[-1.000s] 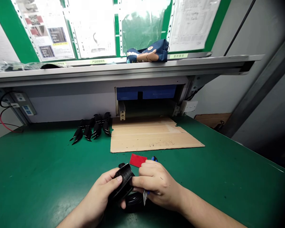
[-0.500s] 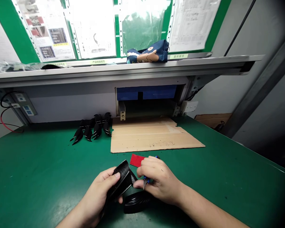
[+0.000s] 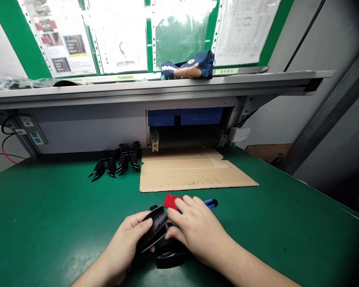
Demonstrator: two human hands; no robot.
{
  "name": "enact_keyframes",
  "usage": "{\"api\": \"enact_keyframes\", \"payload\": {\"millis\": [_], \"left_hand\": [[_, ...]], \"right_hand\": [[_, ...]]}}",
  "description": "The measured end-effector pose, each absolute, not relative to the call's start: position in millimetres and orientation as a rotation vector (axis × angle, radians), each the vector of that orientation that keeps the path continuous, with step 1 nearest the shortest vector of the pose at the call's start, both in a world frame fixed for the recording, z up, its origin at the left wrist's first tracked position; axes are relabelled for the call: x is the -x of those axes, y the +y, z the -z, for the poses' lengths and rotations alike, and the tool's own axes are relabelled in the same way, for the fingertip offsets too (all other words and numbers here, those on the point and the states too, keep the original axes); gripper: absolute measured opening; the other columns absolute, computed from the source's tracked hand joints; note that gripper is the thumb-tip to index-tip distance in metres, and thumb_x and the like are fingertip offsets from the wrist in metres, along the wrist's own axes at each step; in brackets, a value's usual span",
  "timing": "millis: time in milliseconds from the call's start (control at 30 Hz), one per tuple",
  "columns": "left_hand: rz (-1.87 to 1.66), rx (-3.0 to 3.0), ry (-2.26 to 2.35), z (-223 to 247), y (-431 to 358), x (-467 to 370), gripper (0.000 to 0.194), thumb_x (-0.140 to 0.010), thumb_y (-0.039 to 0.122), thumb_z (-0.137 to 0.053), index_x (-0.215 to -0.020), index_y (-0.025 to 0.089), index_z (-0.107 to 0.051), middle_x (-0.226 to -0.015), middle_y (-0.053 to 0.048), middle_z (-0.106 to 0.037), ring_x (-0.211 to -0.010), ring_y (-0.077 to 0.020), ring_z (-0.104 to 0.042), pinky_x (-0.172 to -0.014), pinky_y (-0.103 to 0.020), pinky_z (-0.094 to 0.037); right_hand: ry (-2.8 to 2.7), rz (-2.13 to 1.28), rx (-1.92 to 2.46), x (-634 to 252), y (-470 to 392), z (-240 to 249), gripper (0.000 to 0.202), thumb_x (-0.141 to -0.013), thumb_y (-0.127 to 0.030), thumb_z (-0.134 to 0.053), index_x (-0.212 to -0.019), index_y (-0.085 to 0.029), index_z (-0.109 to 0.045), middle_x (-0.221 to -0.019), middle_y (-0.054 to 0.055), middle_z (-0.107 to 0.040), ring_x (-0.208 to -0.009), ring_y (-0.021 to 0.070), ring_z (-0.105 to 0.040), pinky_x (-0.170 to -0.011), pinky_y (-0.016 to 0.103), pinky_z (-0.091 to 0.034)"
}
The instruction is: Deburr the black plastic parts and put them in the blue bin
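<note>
My left hand (image 3: 127, 239) grips a curved black plastic part (image 3: 155, 223), thumb on its ribbed inner face. My right hand (image 3: 194, 231) is closed over blue-handled nippers (image 3: 211, 203), whose handles stick out behind the fingers to the upper right. The jaws are mostly hidden by the fingers, close to the right end of the black part. Below and between the hands, another glossy black curved piece (image 3: 170, 256) rests on the green table, partly covered by my right hand. A red flat block (image 3: 170, 201) lies just beyond the right fingertips.
A cardboard sheet (image 3: 194, 175) lies in front of a blue-flapped opening (image 3: 185, 116). Several black claw-shaped parts (image 3: 124, 161) sit to its left by the back panel. Overhead runs a shelf (image 3: 107, 95) carrying a dark blue pouch (image 3: 191, 67). Small dark scraps dot the green table (image 3: 62, 207).
The nippers have turned in my right hand: their handles now point to the upper right, and the jaws have swung toward the black part. The left hand has tilted the part slightly.
</note>
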State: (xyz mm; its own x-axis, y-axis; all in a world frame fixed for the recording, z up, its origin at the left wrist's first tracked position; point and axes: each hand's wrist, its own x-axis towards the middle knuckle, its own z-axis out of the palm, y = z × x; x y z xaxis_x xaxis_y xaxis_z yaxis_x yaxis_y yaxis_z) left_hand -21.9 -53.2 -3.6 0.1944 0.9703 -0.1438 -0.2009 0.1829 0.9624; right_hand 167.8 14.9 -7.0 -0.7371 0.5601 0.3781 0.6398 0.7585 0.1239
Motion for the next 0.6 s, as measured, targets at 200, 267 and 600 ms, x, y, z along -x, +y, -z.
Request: {"api": "enact_keyframes", "payload": {"millis": [200,267,600], "left_hand": [[-1.048,-1.147,1.003,10.1,-51.5,22.9,0.035,-0.089,0.040,-0.052,-0.104,0.010,-0.065,-0.076,-0.005,-0.059,-0.062,-0.0127,-0.046,-0.060,-0.024,-0.038],[-1.040,-1.203,1.010,9.0,-51.4,22.0,0.035,-0.089,0.040,-0.051,-0.102,0.010,-0.066,-0.075,-0.005,-0.058,-0.062,-0.0129,-0.045,-0.059,-0.024,-0.038],[-1.046,-1.241,1.030,2.0,-52.9,22.8,0.035,-0.089,0.042,-0.051,-0.097,0.012,-0.067,-0.070,-0.003,-0.053,-0.062,-0.0127,-0.045,-0.059,-0.023,-0.037]], "right_hand": [[-2.727,0.330,0.931,-167.1,14.8,11.3,0.033,-0.087,-0.052,-0.068,-0.085,-0.021,-0.058,-0.080,0.003,-0.053,-0.077,0.0232,-0.045,-0.066,0.034,-0.026],[-2.764,0.327,0.931,-166.8,14.7,12.4,0.031,-0.088,-0.050,-0.067,-0.085,-0.021,-0.058,-0.079,0.003,-0.055,-0.077,0.0235,-0.047,-0.065,0.034,-0.027],[-2.733,-0.382,0.840,-170.9,18.4,12.6,0.038,-0.097,-0.046,-0.056,-0.071,-0.018,-0.048,-0.069,-0.004,-0.056,-0.063,0.0134,-0.050,-0.056,0.024,-0.027]]}}
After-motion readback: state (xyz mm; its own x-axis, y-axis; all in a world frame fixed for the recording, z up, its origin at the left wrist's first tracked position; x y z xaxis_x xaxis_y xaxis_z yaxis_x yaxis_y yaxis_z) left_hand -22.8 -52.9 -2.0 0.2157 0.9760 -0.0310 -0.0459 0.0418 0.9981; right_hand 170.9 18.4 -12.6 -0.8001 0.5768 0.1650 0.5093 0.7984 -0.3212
